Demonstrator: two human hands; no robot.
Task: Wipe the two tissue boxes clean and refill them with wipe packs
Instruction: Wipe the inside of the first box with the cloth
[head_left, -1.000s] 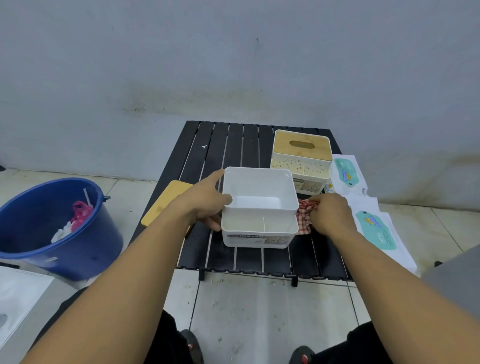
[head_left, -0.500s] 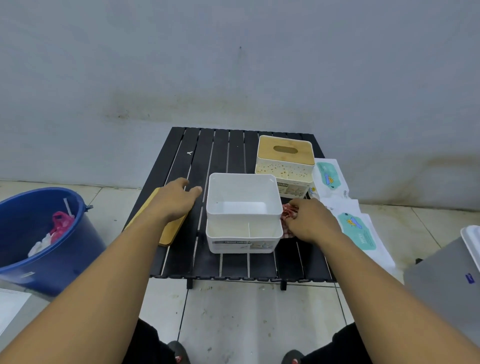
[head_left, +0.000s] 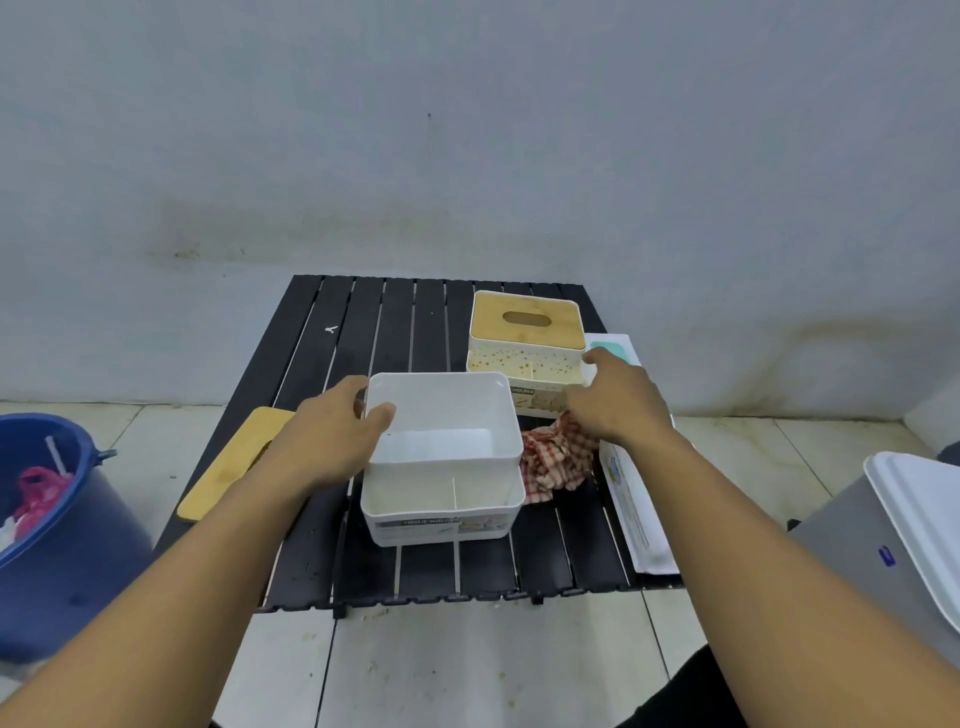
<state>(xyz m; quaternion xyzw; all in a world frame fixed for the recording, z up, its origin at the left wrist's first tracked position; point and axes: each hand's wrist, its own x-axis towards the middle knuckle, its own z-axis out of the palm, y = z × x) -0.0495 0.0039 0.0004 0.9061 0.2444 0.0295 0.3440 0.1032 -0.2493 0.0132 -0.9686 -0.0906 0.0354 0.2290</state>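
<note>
An open white tissue box (head_left: 441, 499) stands near the front of the black slatted table (head_left: 363, 322), empty inside. My left hand (head_left: 332, 436) grips its left rim, thumb over the edge. Its bamboo lid (head_left: 228, 462) lies flat to the left. A second, speckled tissue box (head_left: 524, 343) with its bamboo lid on stands behind. My right hand (head_left: 618, 400) hovers open beside that box, above a red checked cloth (head_left: 556, 457). Wipe packs (head_left: 634, 499) lie along the table's right edge, one partly hidden by my hand.
A blue bucket (head_left: 62, 530) holding pink and white rubbish stands on the tiled floor at the left. A grey bin with a white lid (head_left: 914, 530) is at the right. A grey wall runs close behind the table.
My right hand has let go of the checked cloth and lifted toward the wipe packs by the speckled box. My left hand moved from the lid side back onto the white box's rim.
</note>
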